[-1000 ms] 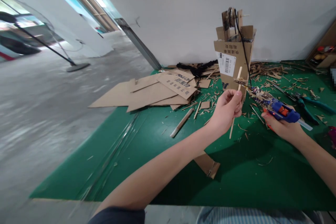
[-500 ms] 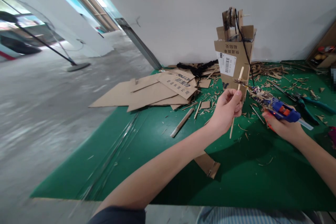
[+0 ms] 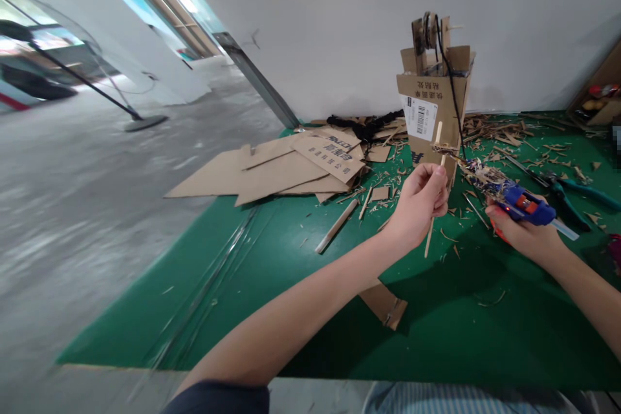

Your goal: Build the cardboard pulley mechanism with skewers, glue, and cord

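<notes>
1. Left hand (image 3: pixel 421 200), grip: closing thumb against fingers on a wooden stick (image 3: pixel 439 132), leaving no visible gap.
2. Wooden stick: standing nearly upright above the tabletop (image 3: pixel 272 252), its top leaning slightly right and its lower end showing below the hand.
3. Cardboard piece (image 3: pixel 442 149), small: sitting around or against the stick, just above the fingers; which of the two, the view is not telling.
4. Right hand (image 3: pixel 526 233), grip: wrapping around the handle of a blue glue gun (image 3: pixel 526 202); whether the trigger is being squeezed cannot be told.
5. Nozzle (image 3: pixel 458 160), strings of debris clinging behind it: pointing at the cardboard piece, touching or just beside it.
6. Handling, as judged: steadying the stick is mattering most, with the nozzle aiming at the meeting line of stick and cardboard; light, even squeezing and slow turning are likely giving a neat bead; fingertips are best staying below the hot tip.
7. Cardboard box (image 3: pixel 420 85): standing behind the hands, a black cord (image 3: pixel 455 100) hanging down its front.
8. Pliers (image 3: pixel 565 200): lying right of the box, among cardboard scraps (image 3: pixel 504 132).
</notes>
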